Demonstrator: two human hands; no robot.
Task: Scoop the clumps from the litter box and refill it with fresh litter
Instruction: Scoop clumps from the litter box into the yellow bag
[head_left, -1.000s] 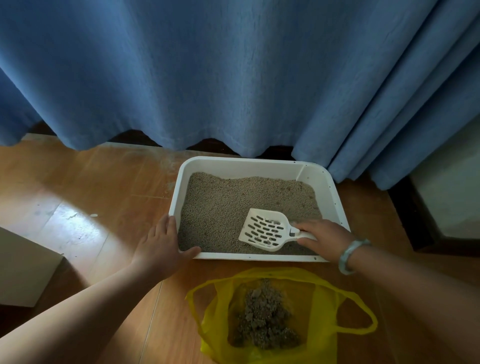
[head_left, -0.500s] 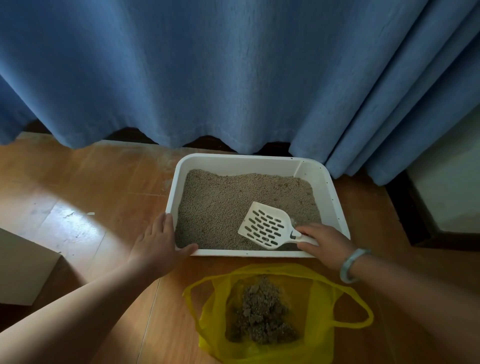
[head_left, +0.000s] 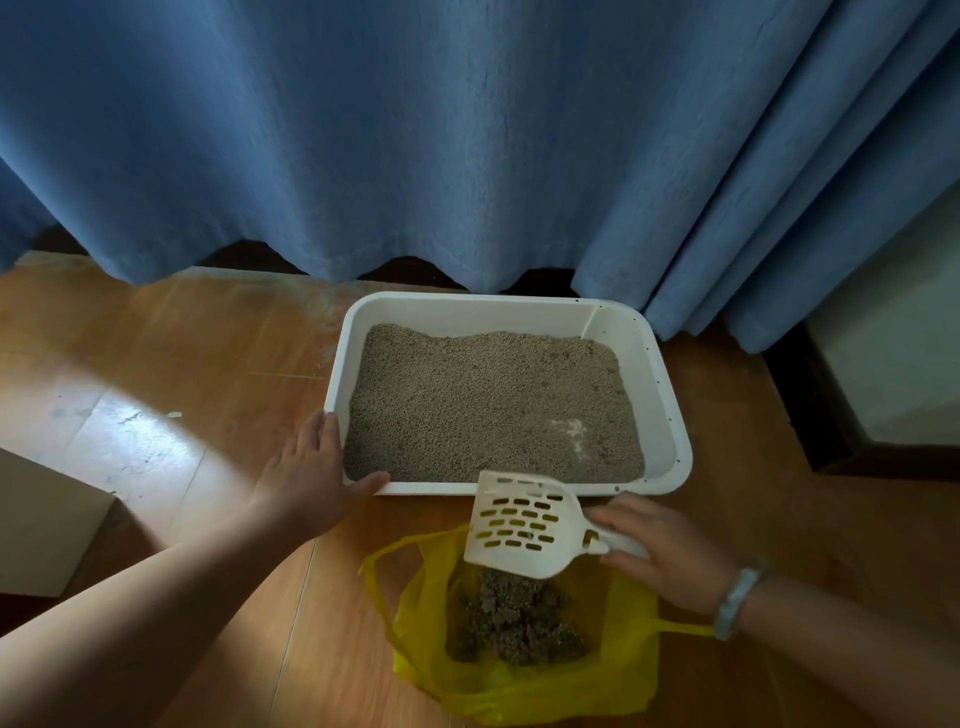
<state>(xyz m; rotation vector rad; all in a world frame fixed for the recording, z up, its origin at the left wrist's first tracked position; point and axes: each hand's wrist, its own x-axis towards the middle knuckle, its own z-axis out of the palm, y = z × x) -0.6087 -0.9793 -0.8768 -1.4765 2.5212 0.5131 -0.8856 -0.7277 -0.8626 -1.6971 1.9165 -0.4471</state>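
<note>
A white litter box (head_left: 667, 395) sits on the wooden floor, filled with grey-beige litter (head_left: 488, 400). My left hand (head_left: 311, 475) rests on its near-left corner, thumb on the front rim. My right hand (head_left: 660, 553) grips the handle of a white slotted scoop (head_left: 519, 525). The scoop hangs tilted over a yellow plastic bag (head_left: 519, 675) lying open in front of the box. Dark clumps (head_left: 514, 618) are piled inside the bag, right under the scoop's lower edge.
A blue curtain (head_left: 467, 140) hangs close behind the box. A cardboard box corner (head_left: 41, 525) lies at the left edge. A pale wall with dark skirting (head_left: 883, 374) stands at the right. Bare wooden floor (head_left: 156, 389) spreads left of the litter box.
My right hand has lifted the scoop out of the litter box and brought it towards me over the yellow bag. My left hand stays on the box corner.
</note>
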